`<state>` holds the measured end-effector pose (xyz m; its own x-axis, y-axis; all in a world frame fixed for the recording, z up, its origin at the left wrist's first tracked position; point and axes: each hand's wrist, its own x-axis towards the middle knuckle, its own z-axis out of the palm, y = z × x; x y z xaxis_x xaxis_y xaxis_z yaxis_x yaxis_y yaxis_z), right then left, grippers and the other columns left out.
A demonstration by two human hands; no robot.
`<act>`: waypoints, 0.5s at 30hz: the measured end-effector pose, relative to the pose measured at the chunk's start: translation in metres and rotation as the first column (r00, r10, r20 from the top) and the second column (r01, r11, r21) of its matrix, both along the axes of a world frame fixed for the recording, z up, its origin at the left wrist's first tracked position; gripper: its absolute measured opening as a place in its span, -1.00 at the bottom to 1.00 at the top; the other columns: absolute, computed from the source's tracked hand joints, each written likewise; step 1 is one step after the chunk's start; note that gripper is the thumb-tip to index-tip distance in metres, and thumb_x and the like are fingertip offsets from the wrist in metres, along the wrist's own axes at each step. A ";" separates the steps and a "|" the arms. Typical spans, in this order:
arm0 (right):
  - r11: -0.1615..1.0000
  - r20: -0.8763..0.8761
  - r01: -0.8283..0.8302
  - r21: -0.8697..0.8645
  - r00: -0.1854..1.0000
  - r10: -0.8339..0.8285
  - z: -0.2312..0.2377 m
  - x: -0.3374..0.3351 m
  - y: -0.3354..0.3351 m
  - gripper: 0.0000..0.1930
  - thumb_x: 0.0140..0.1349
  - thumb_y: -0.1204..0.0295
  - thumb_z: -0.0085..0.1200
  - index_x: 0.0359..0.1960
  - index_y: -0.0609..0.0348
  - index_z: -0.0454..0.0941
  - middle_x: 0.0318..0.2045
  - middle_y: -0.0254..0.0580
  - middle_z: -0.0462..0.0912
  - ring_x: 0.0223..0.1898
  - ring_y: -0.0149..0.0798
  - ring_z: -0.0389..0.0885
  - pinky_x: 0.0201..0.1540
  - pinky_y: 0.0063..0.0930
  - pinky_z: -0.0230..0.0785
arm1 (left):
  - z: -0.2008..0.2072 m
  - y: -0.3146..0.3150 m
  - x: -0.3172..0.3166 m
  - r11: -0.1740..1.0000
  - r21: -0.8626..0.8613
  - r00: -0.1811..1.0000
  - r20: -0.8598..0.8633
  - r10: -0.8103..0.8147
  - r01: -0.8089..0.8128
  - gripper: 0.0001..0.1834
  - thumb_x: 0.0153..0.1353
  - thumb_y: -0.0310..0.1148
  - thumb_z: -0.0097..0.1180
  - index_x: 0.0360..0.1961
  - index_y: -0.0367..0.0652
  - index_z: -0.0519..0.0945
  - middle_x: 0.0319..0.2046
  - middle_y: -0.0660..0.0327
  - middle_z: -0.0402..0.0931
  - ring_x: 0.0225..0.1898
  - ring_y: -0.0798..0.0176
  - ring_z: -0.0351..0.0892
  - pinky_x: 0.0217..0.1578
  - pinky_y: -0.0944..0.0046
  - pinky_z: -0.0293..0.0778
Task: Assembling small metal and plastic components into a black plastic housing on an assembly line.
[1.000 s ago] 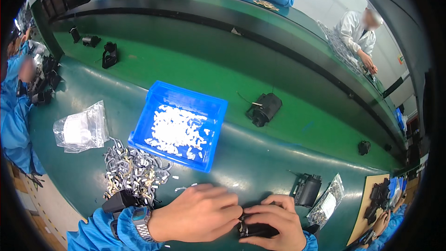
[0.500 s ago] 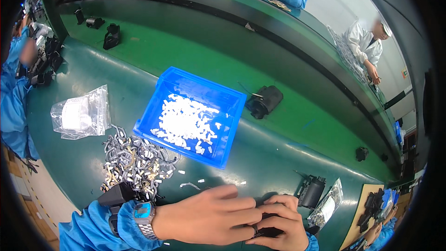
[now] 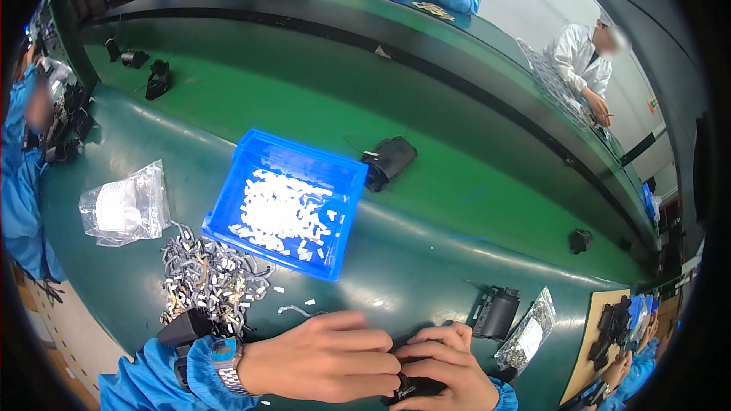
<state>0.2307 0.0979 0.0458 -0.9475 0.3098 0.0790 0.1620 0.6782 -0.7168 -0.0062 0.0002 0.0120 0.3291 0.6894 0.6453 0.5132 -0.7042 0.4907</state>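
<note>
My right hand (image 3: 451, 369) is wrapped round a small black plastic part (image 3: 417, 389) low in the picture. My left hand (image 3: 327, 359) reaches across from the left, its fingertips pressed together at the left end of that part; whatever else they pinch is hidden. A watch sits on my left wrist. Ahead of my left hand stands a blue bin (image 3: 344, 247) with many small white pieces (image 3: 282, 211) in it. A heap of short grey cables with white connectors (image 3: 209, 278) lies beside the bin, and one loose cable (image 3: 301, 310) rests near my left knuckles.
A clear zip bag (image 3: 126, 205) lies at the left. Right of my hands are a black cylindrical housing (image 3: 496, 313) and a filled clear bag (image 3: 528, 332). Another black housing (image 3: 391, 160) stands behind the bin. Co-workers in blue and white sit across and at both sides.
The view has shifted, so the bench's contents sit somewhat differently in the picture. More of the black part shows between my hands. Both hands stay on it.
</note>
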 end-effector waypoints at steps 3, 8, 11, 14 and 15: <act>0.999 0.006 -0.012 0.053 1.000 0.012 -0.006 0.000 0.001 -0.47 0.01 0.03 0.50 -0.10 0.12 0.67 0.03 -0.18 0.65 0.15 0.01 0.51 0.25 0.01 0.10 | -0.004 0.002 -0.001 1.000 -0.020 1.000 0.017 -0.012 0.013 -0.83 0.00 -0.36 0.27 -0.33 -0.07 0.65 -0.25 0.37 0.50 -0.18 0.30 0.51 -0.25 0.31 0.42; 0.996 -0.014 -0.004 0.088 1.000 0.006 0.000 -0.003 -0.005 -0.51 0.10 0.04 0.45 -0.09 0.12 0.65 0.05 -0.13 0.63 0.14 0.03 0.51 0.25 0.04 0.11 | 0.003 -0.002 -0.004 0.999 -0.033 1.000 0.028 -0.014 0.015 -0.82 0.04 -0.35 0.29 -0.29 -0.09 0.68 -0.24 0.36 0.53 -0.17 0.29 0.54 -0.23 0.30 0.45; 1.000 -0.042 0.010 0.017 0.999 -0.010 -0.002 -0.006 -0.005 -0.55 0.18 0.04 0.39 -0.09 0.10 0.62 0.06 -0.08 0.64 0.15 0.05 0.51 0.25 0.03 0.12 | 0.000 -0.003 -0.003 0.998 -0.055 0.999 0.032 0.011 -0.009 -0.85 0.07 -0.35 0.30 -0.30 -0.07 0.69 -0.24 0.37 0.54 -0.15 0.28 0.56 -0.21 0.29 0.47; 0.996 -0.117 0.065 -0.066 0.990 -0.073 -0.004 -0.003 -0.011 -0.61 0.29 0.05 0.30 -0.10 0.08 0.57 0.08 -0.03 0.64 0.15 0.08 0.52 0.23 0.02 0.14 | 0.000 -0.001 -0.002 0.996 -0.083 1.000 -0.016 -0.013 0.012 -0.87 0.09 -0.36 0.31 -0.30 -0.07 0.71 -0.24 0.37 0.55 -0.14 0.29 0.57 -0.19 0.29 0.49; 0.990 -0.179 0.080 -0.112 0.979 -0.099 -0.009 -0.003 -0.012 -0.64 0.35 0.06 0.24 -0.11 0.07 0.56 0.09 0.00 0.64 0.14 0.09 0.53 0.22 0.02 0.15 | -0.001 -0.001 -0.003 0.997 -0.070 1.000 -0.021 -0.023 0.021 -0.88 0.09 -0.36 0.31 -0.31 -0.06 0.71 -0.25 0.37 0.55 -0.15 0.29 0.58 -0.19 0.29 0.49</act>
